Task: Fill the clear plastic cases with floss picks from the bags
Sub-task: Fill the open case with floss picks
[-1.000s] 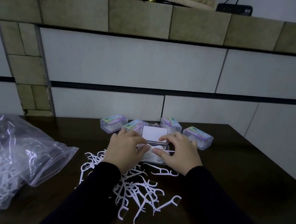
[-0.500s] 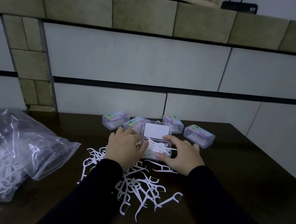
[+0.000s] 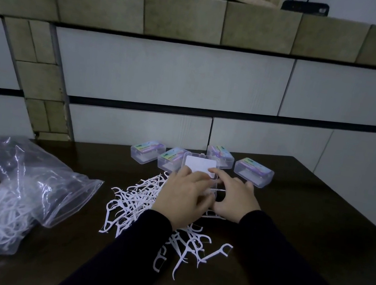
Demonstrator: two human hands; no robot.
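Packing floss picks into the open clear case

Both hands work over the open clear case (image 3: 200,168) at the table's (image 3: 316,222) 12 o'clock: the left hand (image 3: 183,197) lies fingers-down over its base, the right hand (image 3: 234,199) reaches a straight forefinger toward the raised lid; whether either pinches a pick I cannot tell. Loose floss picks (image 3: 139,201) lie at 6 o'clock, the bag (image 3: 18,192) at 9, four closed cases (image 3: 253,171) behind. Best to align picks flat before shutting the lid

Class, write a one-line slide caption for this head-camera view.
Both hands work at an open case above loose floss picks, bag alongside.
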